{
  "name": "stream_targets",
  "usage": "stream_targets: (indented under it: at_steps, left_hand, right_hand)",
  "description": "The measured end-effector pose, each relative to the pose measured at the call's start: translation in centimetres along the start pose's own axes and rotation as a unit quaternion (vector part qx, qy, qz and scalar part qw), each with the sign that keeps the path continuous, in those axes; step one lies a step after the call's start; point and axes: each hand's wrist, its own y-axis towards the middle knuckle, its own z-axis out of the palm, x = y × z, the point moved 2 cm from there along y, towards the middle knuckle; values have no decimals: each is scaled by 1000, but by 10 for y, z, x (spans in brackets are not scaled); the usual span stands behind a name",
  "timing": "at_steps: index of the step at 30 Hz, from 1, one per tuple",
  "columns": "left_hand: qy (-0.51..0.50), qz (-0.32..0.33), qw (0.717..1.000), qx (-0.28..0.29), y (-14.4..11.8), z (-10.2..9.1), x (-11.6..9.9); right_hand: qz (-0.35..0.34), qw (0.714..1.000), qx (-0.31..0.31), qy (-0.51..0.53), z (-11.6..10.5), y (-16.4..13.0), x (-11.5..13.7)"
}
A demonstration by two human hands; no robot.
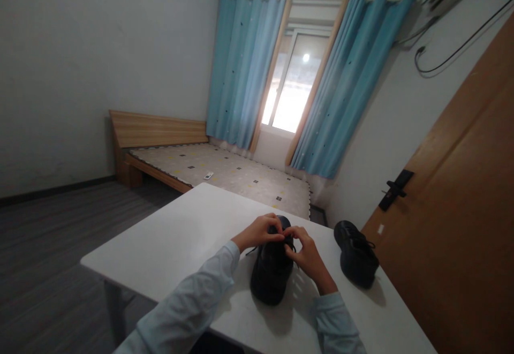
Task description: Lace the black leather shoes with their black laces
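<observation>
A black lace-up shoe [271, 276] stands on the white table in front of me, its toe pointing away. My left hand [263, 231] reaches over its lacing from the left, thumb and fingers pinched together. From the right, my right hand [303, 249] meets it at the same spot, fingers curled and pinching. The fingers of both hands work at the dark shoelace, whose loose ends show on either side of the shoe. Much of the lacing is hidden beneath my fingers. A second black shoe [356, 257] with laces rests farther right.
The white table [160, 247] has its far edge near a bed [241, 174] with a wooden headboard. A small white remote [208, 175] lies on the mattress. A wooden door [453, 225] stands close along the right side, and blue curtains [244, 70] flank the window.
</observation>
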Motion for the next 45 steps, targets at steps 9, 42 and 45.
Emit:
stream_targets:
  at_steps: [9, 42, 45]
  left_hand:
    - [-22, -5, 1000, -4, 0, 4, 5]
    - [-25, -14, 1000, -8, 0, 5, 8]
    - [-31, -9, 999, -3, 1, 4, 6]
  right_hand:
    - [0, 1000, 8, 13, 0, -1, -5]
    - [12, 997, -73, -37, 15, -3, -4]
    - [8, 997, -73, -31, 15, -4, -5]
